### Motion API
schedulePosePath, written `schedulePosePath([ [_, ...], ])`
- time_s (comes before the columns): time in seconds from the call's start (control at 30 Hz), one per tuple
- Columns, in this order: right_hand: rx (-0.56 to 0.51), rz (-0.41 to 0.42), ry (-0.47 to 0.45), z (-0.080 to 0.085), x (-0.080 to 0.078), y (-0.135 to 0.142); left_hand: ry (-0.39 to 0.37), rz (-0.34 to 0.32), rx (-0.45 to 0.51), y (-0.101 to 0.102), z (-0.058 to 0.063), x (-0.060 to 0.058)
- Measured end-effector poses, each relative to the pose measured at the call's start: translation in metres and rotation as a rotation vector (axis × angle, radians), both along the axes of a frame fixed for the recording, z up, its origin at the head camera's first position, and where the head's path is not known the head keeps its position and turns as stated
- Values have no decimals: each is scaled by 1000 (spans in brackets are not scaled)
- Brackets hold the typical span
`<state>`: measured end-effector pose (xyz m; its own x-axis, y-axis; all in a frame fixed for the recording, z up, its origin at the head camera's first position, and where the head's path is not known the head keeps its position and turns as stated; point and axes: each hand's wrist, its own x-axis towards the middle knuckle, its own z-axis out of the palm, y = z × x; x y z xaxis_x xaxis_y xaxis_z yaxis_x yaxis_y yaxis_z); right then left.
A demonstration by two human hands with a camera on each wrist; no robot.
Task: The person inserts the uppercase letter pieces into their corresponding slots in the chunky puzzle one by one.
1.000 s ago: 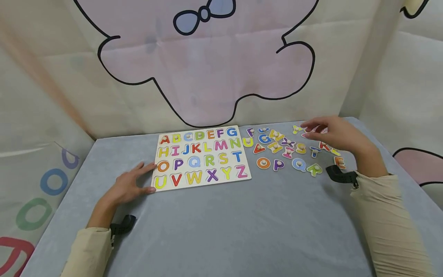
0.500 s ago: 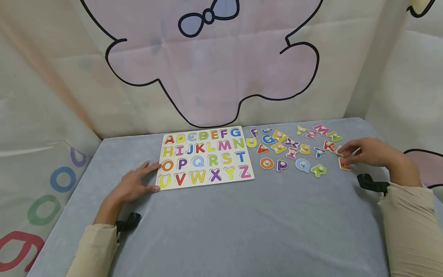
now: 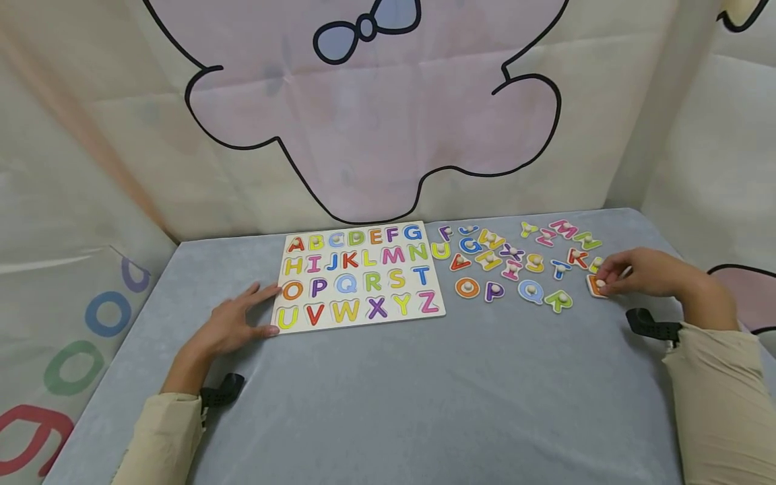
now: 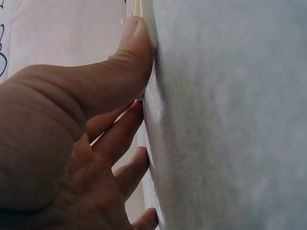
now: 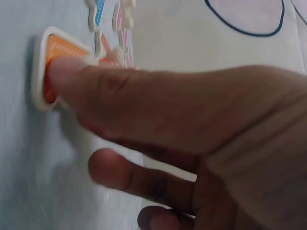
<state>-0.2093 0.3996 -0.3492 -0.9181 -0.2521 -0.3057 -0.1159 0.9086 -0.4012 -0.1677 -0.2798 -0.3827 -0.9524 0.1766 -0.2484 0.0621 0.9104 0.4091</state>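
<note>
In the head view, a white alphabet puzzle board (image 3: 358, 325) with coloured letters lies on the cloth-covered table. My left hand (image 3: 232, 320) rests against the board's left edge, its fingers mostly straight and its thumb at the near corner. The left wrist view shows that thumb (image 4: 136, 48) touching the board's edge. Over at the right of the loose letters, my right hand (image 3: 642, 273) pinches an orange letter E puzzle piece (image 3: 595, 287) between thumb and fingers. The right wrist view has the orange piece (image 5: 67, 45) partly covered by the thumb, slightly tilted.
Several loose knobbed letter pieces lie right of the board, among them an orange O (image 3: 467, 287), a purple P (image 3: 494, 291), a blue Q (image 3: 530, 291) and a red K (image 3: 577, 257). A patterned cloth wall (image 3: 364, 148) stands behind the table (image 3: 424, 397).
My right hand has moved from the yellow Y and pink pieces toward the near right, and now holds the orange E, which has shifted slightly left. The left hand stays at the board's edge.
</note>
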Motion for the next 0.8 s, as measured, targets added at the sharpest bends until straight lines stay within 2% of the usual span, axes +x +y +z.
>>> schedulePosePath([
  [0.17, -18, 3, 55, 0, -5, -14, -13, 19, 13, 1, 0, -1],
  [0.63, -8, -8, 8, -4, -15, -22, -11, 22, 10, -2, 1, 0],
  [0.8, 15, -2, 22, -3, -13, -20, -11, 17, 18, -1, 0, -1],
])
